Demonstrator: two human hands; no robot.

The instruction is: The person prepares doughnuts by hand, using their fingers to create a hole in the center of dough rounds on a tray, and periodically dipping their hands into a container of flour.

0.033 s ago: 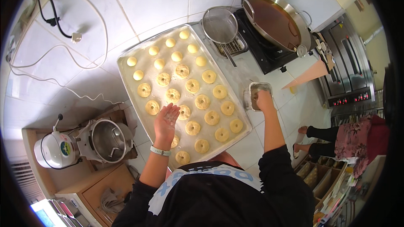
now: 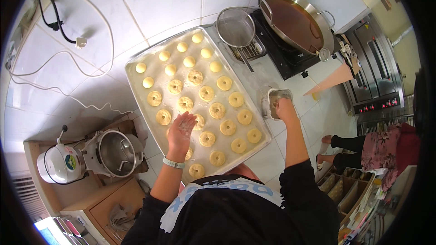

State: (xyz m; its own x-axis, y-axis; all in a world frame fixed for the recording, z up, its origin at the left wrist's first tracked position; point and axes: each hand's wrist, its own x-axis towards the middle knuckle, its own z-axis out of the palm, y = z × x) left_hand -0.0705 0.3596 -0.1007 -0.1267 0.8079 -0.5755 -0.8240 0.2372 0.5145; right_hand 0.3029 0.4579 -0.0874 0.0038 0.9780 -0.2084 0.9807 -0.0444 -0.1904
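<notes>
My left hand (image 2: 181, 131) is held palm up over the near left part of a large metal tray (image 2: 152, 54), its fingers stretched out and dusted with white powder. Nothing lies in the palm. Ring-shaped dough pieces (image 2: 217, 110) with small holes fill much of the tray, and round dough balls (image 2: 188, 61) sit toward its far end. To the right of the tray, my right hand (image 2: 286, 110) reaches into a small rectangular container (image 2: 290, 93). Its fingers are curled together inside; what they hold, if anything, is hidden.
A wide pan of brown liquid (image 2: 295, 22) stands on a black stove (image 2: 290, 63) at far right. Beside it lies a round mesh strainer (image 2: 236, 27). A mixer (image 2: 120, 152) sits at left, an oven (image 2: 374, 63) at right. Another person (image 2: 381, 147) stands at far right.
My right hand has shifted slightly in the container, showing a little more of its curled fingers. My left hand stays over the tray, and the dough pieces lie as before.
</notes>
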